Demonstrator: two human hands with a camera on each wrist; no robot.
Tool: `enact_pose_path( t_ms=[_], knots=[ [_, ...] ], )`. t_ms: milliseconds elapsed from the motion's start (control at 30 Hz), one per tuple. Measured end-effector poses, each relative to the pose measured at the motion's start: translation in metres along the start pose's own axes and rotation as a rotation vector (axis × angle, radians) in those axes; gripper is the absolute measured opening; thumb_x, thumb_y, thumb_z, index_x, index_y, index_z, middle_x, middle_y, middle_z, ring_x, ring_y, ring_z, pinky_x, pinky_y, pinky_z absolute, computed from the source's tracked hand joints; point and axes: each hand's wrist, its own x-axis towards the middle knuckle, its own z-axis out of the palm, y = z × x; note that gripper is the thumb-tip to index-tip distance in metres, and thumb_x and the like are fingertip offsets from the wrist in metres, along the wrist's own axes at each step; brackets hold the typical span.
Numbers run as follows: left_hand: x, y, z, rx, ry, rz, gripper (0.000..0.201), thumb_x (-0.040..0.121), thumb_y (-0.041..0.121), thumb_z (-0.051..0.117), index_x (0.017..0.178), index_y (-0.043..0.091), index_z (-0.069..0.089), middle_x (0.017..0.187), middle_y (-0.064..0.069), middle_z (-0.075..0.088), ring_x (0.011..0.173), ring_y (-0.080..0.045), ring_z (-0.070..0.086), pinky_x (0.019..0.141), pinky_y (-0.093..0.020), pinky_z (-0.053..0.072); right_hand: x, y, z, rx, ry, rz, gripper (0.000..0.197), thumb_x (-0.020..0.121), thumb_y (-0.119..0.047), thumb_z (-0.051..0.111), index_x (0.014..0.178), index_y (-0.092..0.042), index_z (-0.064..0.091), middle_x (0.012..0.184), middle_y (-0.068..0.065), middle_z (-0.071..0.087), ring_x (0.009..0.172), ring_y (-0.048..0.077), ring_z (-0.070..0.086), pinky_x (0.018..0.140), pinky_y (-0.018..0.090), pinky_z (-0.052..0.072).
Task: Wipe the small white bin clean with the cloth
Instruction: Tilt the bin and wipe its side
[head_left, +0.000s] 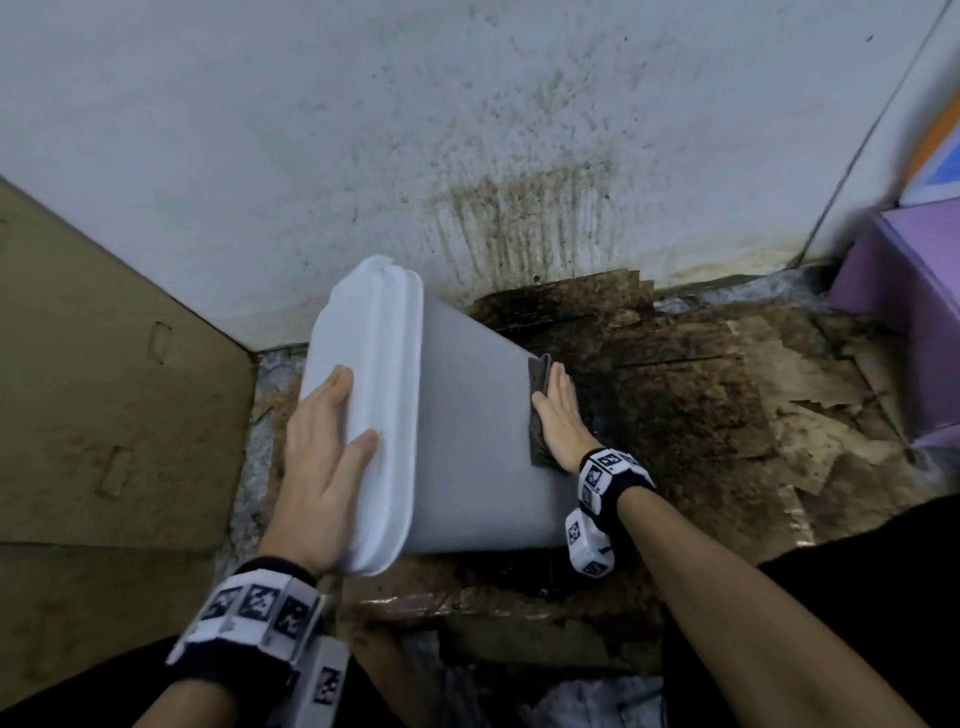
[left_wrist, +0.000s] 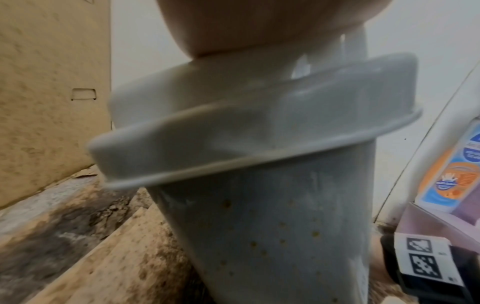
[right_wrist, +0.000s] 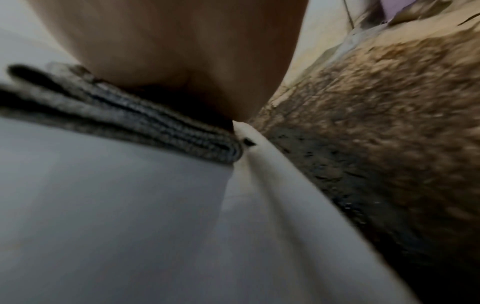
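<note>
The small white plastic bin (head_left: 467, 415) lies tilted, long axis left-right; the flat left hand (head_left: 322, 467) braces its lid end, the flat right hand (head_left: 558, 421) presses the folded grey cloth (head_left: 539, 410) near its base

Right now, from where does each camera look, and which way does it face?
Head: from above, facing down at the tilted bin, showing both hands and forearms.
Left wrist: under the left hand, looking along the bin's lid and spotted side; the palm shows.
Right wrist: under the right hand, looking along the cloth pressed on the bin.
All views share the bin.
</note>
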Motion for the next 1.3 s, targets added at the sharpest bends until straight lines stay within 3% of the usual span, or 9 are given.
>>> enact_pose_path(
  t_ms=[67,233,367,567,733,867,1033,1167,1300],
  knots=[
    [-0.001,-0.002,-0.001,0.004,-0.004,-0.010,0.069,0.092,0.055,0.034,0.154,0.025,0.027,0.158,0.017,0.024,0.148,-0.003,0.015,0.124,-0.039,0.014,0.000,0.011,-0.004,0.043,0.010,0.072,0.062,0.109,-0.035,0.020,0.157,-0.015,-0.013,0.166,-0.001,-0.020,0.152,0.012,-0.018,0.123,0.032,-0.011],
    [0.000,0.002,-0.001,-0.014,-0.002,-0.023,0.069,0.091,0.053,0.035,0.154,0.025,0.027,0.156,0.018,0.026,0.146,-0.005,0.016,0.122,-0.037,0.015,-0.002,0.001,0.003,0.063,0.074,0.088,0.062,0.108,-0.034,0.022,0.158,-0.013,-0.009,0.167,0.002,-0.014,0.153,0.015,-0.014,0.122,0.032,-0.009],
    [0.000,0.002,-0.001,-0.008,-0.008,-0.026,0.070,0.090,0.053,0.035,0.154,0.024,0.026,0.155,0.015,0.026,0.144,0.000,0.015,0.120,-0.031,0.013,-0.019,-0.016,0.023,0.023,0.174,0.016,0.063,0.106,-0.036,0.020,0.159,-0.012,-0.005,0.168,0.004,-0.009,0.154,0.017,-0.010,0.124,0.034,-0.007],
    [0.001,0.003,0.001,-0.008,-0.007,-0.028,0.064,0.093,0.043,0.038,0.153,0.024,0.026,0.154,0.012,0.027,0.138,0.004,0.016,0.118,-0.034,0.014,-0.058,-0.074,0.051,0.017,0.144,-0.191,0.059,0.107,-0.026,0.020,0.157,-0.022,-0.012,0.165,-0.003,-0.019,0.152,0.012,-0.018,0.123,0.039,-0.009],
    [0.000,0.012,0.003,0.006,0.013,-0.003,0.066,0.091,0.045,0.037,0.152,0.021,0.028,0.153,0.005,0.029,0.140,-0.004,0.020,0.118,-0.035,0.015,-0.072,-0.083,0.064,0.040,0.159,-0.316,0.061,0.106,-0.035,0.019,0.158,-0.026,-0.012,0.166,-0.009,-0.017,0.151,0.003,-0.017,0.121,0.031,-0.011],
    [0.000,0.015,0.006,0.008,0.018,0.014,0.061,0.093,0.043,0.038,0.151,0.023,0.029,0.153,0.008,0.028,0.143,-0.008,0.020,0.121,-0.042,0.016,-0.067,-0.067,0.056,0.005,0.149,-0.339,0.061,0.107,-0.040,0.019,0.158,-0.029,-0.012,0.166,-0.011,-0.015,0.148,-0.003,-0.018,0.119,0.023,-0.011],
    [-0.001,0.014,0.004,-0.010,0.016,0.007,0.062,0.094,0.041,0.039,0.151,0.023,0.028,0.155,0.010,0.027,0.145,-0.007,0.018,0.122,-0.045,0.017,-0.045,-0.033,0.040,0.032,0.163,-0.169,0.061,0.107,-0.038,0.020,0.159,-0.022,-0.008,0.167,-0.005,-0.013,0.152,0.006,-0.013,0.122,0.028,-0.009],
    [-0.002,0.017,0.007,-0.011,0.021,0.018,0.061,0.095,0.038,0.041,0.152,0.022,0.028,0.157,0.010,0.026,0.144,-0.003,0.017,0.122,-0.039,0.015,-0.031,0.007,0.026,0.142,0.165,0.059,0.065,0.107,-0.042,0.024,0.159,-0.020,-0.006,0.168,-0.003,-0.010,0.154,0.011,-0.009,0.125,0.037,-0.005],
    [-0.001,0.019,0.011,-0.001,0.023,0.042,0.061,0.095,0.043,0.041,0.152,0.024,0.028,0.154,0.016,0.024,0.138,0.010,0.013,0.119,-0.029,0.011,-0.022,0.019,0.021,0.182,0.200,0.118,0.065,0.105,-0.044,0.027,0.160,-0.022,0.000,0.169,-0.003,0.000,0.154,0.013,0.000,0.125,0.036,-0.002]
  ],
)
